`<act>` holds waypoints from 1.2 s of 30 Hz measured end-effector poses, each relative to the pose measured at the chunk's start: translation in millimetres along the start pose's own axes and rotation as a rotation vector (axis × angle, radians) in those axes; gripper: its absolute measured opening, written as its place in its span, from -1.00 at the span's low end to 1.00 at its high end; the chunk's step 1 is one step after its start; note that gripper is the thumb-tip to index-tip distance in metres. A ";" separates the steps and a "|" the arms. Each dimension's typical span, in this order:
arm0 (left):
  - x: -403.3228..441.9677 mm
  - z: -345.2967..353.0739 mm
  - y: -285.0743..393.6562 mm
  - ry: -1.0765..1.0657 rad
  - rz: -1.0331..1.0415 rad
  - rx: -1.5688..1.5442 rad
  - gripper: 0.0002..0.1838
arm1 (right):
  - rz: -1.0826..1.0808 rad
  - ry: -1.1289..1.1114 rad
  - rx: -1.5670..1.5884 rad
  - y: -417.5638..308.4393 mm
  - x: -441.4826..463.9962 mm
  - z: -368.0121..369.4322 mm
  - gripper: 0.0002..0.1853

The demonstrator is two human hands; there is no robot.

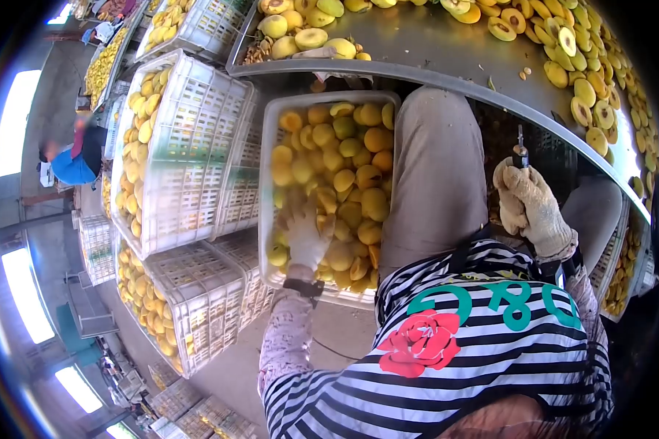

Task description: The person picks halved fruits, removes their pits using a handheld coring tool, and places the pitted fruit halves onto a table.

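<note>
My left hand, in a pale work glove, reaches down onto the yellow peaches in a white plastic crate beside my left leg. Its fingers look spread over the fruit, partly smeared by motion, and I see nothing gripped in them. Above my right thigh, my gloved right hand is closed around a small hand tool with a thin metal tip pointing away from me. The tool's handle is hidden inside the glove.
A metal worktable runs along the front, with halved peaches heaped at right and more at left. Stacked white crates of peaches stand to my left. Farther left, a person in blue is beside other crates.
</note>
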State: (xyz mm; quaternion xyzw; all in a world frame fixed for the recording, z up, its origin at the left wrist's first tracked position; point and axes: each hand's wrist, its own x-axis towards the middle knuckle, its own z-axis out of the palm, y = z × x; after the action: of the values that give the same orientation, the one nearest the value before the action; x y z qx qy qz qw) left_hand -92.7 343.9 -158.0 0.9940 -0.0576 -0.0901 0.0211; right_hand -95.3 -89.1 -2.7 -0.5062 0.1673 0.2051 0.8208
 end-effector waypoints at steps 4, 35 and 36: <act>-42.2 10.9 14.9 -0.179 0.111 0.070 -0.06 | 0.008 0.004 0.056 -1.9 -3.0 -2.3 -0.72; 73.3 22.1 103.8 0.052 0.171 -0.302 -0.28 | -0.059 0.123 -0.111 -12.4 12.8 7.6 -0.67; 80.8 17.6 107.7 0.024 0.162 -0.240 -0.29 | -0.022 0.137 -0.073 -13.4 13.0 9.3 -0.72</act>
State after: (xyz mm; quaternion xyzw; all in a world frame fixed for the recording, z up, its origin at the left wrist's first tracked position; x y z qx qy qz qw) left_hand -29.0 226.9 -183.9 0.9775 -0.1261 -0.0823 0.1478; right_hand -76.7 -84.0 5.3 -0.5503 0.2099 0.1668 0.7908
